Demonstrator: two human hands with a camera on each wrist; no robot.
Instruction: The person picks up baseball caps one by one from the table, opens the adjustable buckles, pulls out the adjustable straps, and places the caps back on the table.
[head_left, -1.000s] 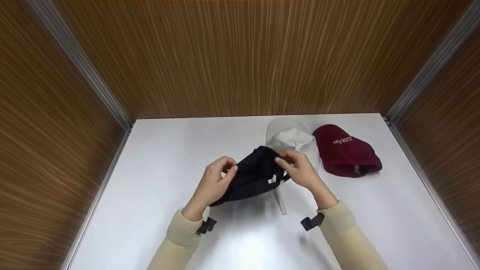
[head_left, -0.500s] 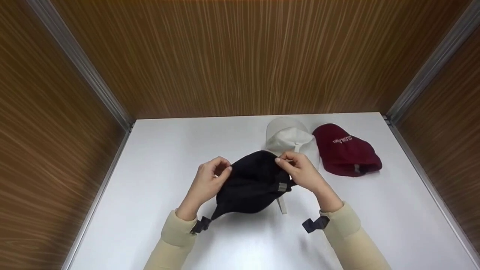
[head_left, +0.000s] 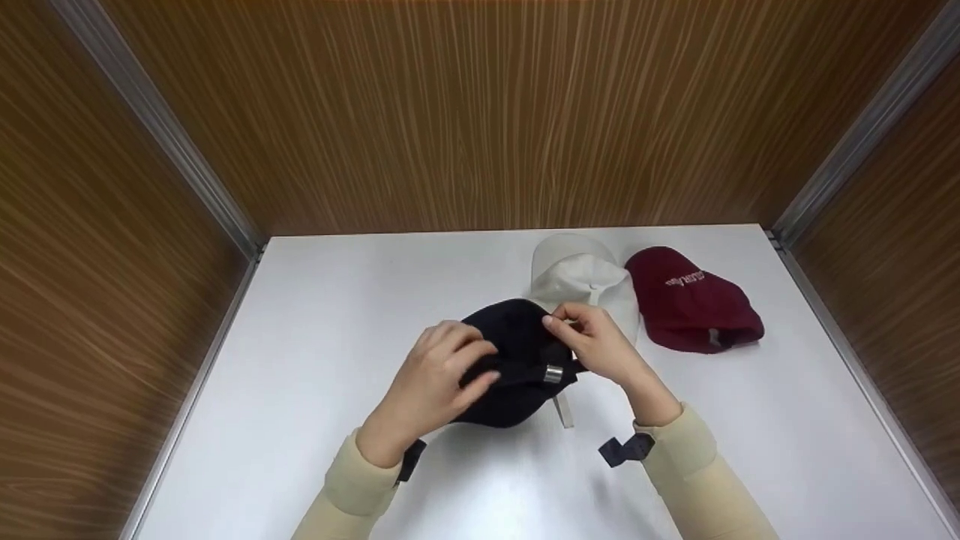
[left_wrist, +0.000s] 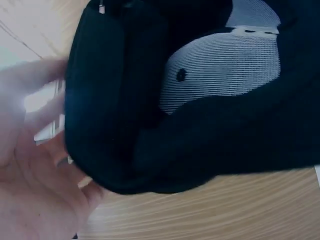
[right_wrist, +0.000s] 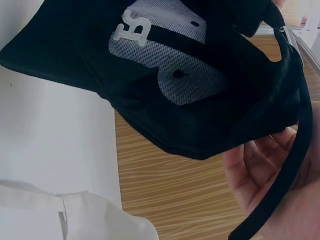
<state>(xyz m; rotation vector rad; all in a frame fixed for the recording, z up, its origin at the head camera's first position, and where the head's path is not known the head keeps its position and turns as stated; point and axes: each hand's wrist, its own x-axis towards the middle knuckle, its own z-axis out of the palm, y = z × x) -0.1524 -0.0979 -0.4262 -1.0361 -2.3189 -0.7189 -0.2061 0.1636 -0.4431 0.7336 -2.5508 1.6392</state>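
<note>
A black baseball cap [head_left: 514, 322] is held up over the table, its strap and metal buckle [head_left: 553, 373] facing the person. My right hand [head_left: 600, 345] pinches its back edge between thumb and fingertips. Spread fingers of my left hand [head_left: 431, 375] reach over the cap's left side, slightly blurred, without curling round it. In the left wrist view, those fingers touch or pass behind the cap's edge. Perforated pale mesh [right_wrist: 192, 82] shows inside the crown in the right wrist view, beside a light embroidered letter [right_wrist: 133, 30]. The loose strap end [right_wrist: 287, 175] hangs past the right palm.
Behind the black cap lies a white cap [head_left: 581, 275], partly covered by it, its pale strap [head_left: 564, 412] showing below. A maroon cap [head_left: 686, 307] with white lettering rests right of it. Wood-grain panels [head_left: 480, 120] enclose the white table [head_left: 337, 300] at back and sides.
The cap has turned so its buckle faces the person. My left hand has let go of the cap's upper left edge, spread its fingers and moved right over it. The right hand keeps its pinch.
</note>
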